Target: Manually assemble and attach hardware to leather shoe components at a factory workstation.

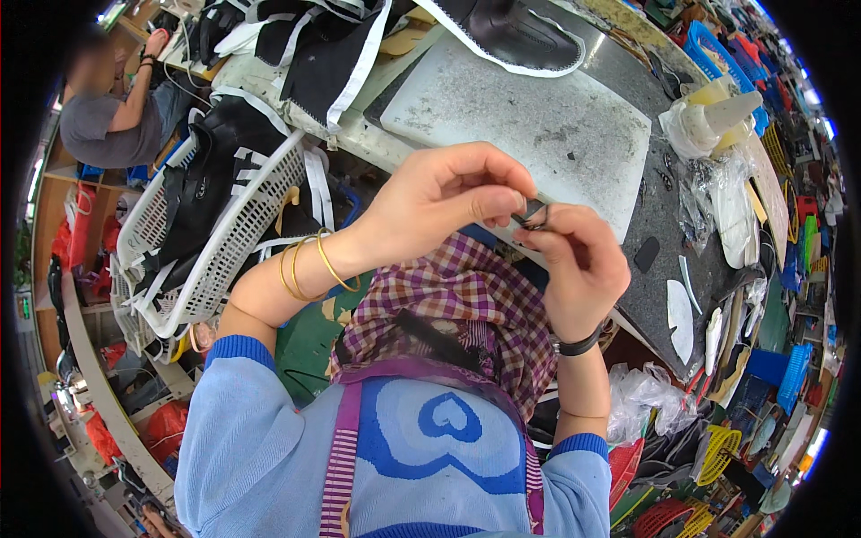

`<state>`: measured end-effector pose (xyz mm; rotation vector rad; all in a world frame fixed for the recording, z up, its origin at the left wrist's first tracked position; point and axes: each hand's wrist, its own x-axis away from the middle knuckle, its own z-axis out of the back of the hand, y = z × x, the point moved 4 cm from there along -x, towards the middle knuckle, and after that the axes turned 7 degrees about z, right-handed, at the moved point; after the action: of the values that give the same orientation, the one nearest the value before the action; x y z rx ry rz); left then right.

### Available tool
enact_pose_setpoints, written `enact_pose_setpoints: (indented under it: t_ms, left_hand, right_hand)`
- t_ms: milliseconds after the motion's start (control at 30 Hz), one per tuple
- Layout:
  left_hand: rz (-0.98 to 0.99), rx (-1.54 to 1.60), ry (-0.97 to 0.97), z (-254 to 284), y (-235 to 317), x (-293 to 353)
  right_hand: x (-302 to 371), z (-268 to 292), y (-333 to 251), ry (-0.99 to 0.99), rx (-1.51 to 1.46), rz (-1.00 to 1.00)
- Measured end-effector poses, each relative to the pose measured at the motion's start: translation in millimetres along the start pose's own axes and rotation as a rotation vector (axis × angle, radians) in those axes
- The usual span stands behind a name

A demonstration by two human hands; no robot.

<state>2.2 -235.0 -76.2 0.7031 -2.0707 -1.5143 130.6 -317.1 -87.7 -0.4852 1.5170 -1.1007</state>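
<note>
My left hand (462, 190) and my right hand (578, 260) meet above the near edge of the work table. Between their fingertips is a small dark piece (534, 213), pinched from both sides; its kind is too small to make out. Just beyond my hands lies a worn white board (538, 112) with dark smudges. A black shoe upper with white edging (516, 36) rests across the board's far side. To the right of my right hand, a small dark oval piece (647, 255) and a white curved piece (680, 318) lie on the dark table top.
A white plastic basket (229, 238) full of black shoe parts stands at the left. More black pieces with white edging (336, 58) are heaped at the back left. A plastic-wrapped cone (731, 112) stands at the right. Another person (117, 117) sits at the far left.
</note>
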Motion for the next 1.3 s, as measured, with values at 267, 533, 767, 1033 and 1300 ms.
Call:
enact_pose_setpoints:
  t_ms: [267,533,767,1033,1300]
  left_hand:
    - [-0.329,-0.595,-0.020,-6,10,0]
    - [-0.491,-0.538,-0.099,-1,7,6]
    - [-0.605,-0.776,-0.027,-6,24,11]
    - [-1.019,-0.981,0.008,1,32,23]
    - [-0.947,-0.842,-0.059,28,63,38]
  right_hand:
    - [4,-11,20,0.002,-0.742,-0.413]
    - [12,-23,17,-0.072,-1.010,-0.384]
    - [6,-21,16,-0.034,-0.890,-0.311]
    - [-3,-26,1,0.035,-0.687,-0.429]
    - [-11,-65,-3,-0.031,-0.819,-0.099]
